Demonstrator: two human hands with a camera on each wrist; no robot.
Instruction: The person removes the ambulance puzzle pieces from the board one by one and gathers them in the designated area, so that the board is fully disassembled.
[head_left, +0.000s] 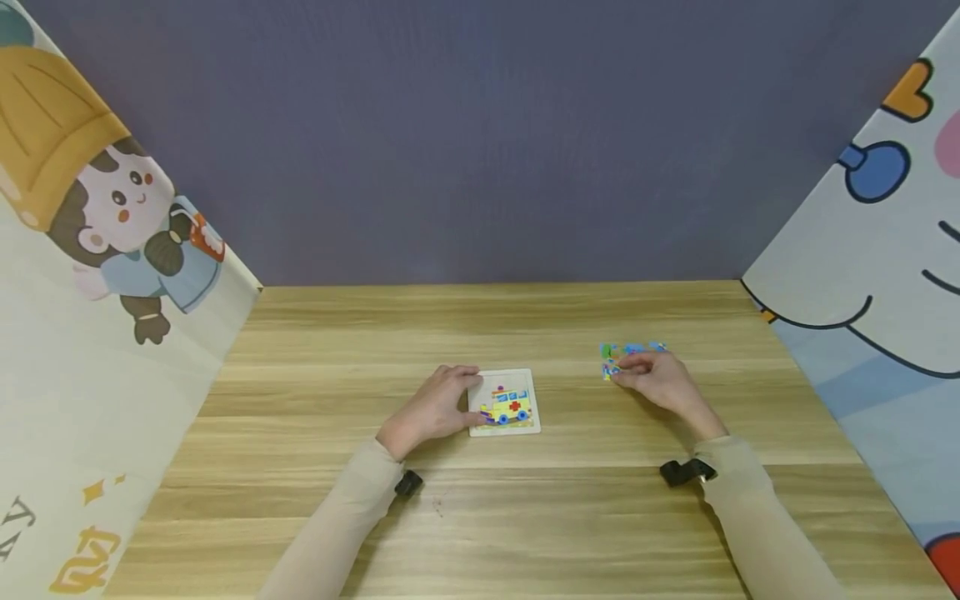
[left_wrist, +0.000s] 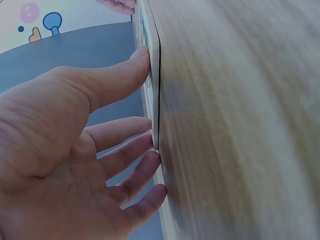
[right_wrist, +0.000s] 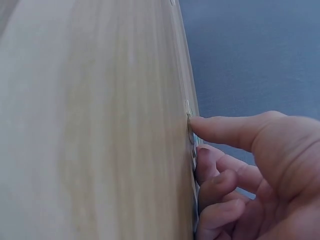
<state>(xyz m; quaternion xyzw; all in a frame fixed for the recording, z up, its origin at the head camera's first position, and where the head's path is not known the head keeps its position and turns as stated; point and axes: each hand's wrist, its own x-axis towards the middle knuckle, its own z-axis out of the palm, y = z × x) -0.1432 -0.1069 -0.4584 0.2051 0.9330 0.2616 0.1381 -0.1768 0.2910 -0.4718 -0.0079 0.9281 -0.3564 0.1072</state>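
Note:
A square jigsaw puzzle board [head_left: 535, 424] with a pale frame lies on the table, with a yellow ambulance picture partly filling it. My left hand [head_left: 435, 406] rests at its left side. In the left wrist view, its thumb [left_wrist: 135, 64] touches the board's face while the fairly straight fingers [left_wrist: 120, 131] lie by the edge. My right hand [head_left: 660, 383] is farther right, over a small group of colourful loose puzzle pieces [head_left: 608, 352]. Its thumb and curled index finger pinch at a puzzle piece [right_wrist: 190, 125], seen nearly edge-on in the right wrist view. The hand partly hides the group.
The wood-grain table [head_left: 555, 517] extends around both hands. A dark blue-grey panel [head_left: 480, 150] stands at its back, and cartoon-printed panels [head_left: 67, 358] rise along both sides. Black wrist straps [head_left: 678, 473] show at the sleeves.

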